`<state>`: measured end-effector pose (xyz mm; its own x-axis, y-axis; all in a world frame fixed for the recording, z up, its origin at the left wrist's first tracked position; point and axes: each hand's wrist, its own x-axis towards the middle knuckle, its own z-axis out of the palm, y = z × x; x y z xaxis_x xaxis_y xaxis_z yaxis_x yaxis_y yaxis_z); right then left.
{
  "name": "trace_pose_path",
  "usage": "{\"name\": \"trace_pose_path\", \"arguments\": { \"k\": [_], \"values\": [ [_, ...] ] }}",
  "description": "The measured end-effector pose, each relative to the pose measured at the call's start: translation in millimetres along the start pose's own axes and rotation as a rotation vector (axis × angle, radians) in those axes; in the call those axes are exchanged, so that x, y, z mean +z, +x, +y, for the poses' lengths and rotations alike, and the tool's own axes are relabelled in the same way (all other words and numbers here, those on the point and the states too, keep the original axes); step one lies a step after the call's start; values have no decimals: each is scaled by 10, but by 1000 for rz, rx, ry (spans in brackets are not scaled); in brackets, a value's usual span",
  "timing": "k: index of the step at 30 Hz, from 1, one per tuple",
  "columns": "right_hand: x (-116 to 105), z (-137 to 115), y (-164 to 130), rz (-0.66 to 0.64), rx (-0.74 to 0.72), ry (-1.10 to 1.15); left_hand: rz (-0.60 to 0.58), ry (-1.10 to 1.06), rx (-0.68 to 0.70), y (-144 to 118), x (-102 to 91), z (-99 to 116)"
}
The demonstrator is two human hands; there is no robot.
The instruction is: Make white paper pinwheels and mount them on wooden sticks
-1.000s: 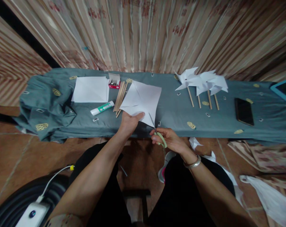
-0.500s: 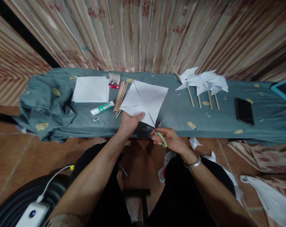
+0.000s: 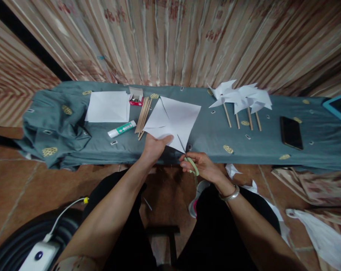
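My left hand (image 3: 156, 145) grips the near left edge of a white square sheet of paper (image 3: 177, 113), thumb on top and the other fingers hidden beneath. Two slits run inward from the sheet's far and left corners. Closed around the handles of green-handled scissors (image 3: 191, 165) is my right hand (image 3: 201, 165), just off the near edge of the cloth. One blade lies over the paper at its near corner, pointing toward the middle. Left of the sheet, close to my left hand, lies a bundle of wooden sticks (image 3: 143, 114).
A paper stack (image 3: 106, 107), a glue stick (image 3: 122, 129) and a small red box (image 3: 136, 98) lie to the left on the grey-green cloth (image 3: 215, 145). Several paper pinwheels (image 3: 245, 97) on sticks and a phone (image 3: 291, 132) lie right. Paper scraps (image 3: 232, 170) are on the floor.
The sheet has shifted very slightly to the right. Both hands and the scissors stay almost where they were.
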<state>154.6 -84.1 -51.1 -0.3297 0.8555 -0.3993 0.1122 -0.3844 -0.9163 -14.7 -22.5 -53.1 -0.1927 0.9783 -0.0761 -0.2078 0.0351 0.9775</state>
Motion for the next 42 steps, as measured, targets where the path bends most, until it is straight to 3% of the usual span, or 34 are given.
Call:
{"name": "trace_pose_path", "arguments": {
  "k": [5,42],
  "values": [
    [5,-14,-2,25,-18,-4,-51,22,-16,-41,9,7],
    [-5,63,60,66,0,64,-77,15,-29,-85,31,6]
  ]
}}
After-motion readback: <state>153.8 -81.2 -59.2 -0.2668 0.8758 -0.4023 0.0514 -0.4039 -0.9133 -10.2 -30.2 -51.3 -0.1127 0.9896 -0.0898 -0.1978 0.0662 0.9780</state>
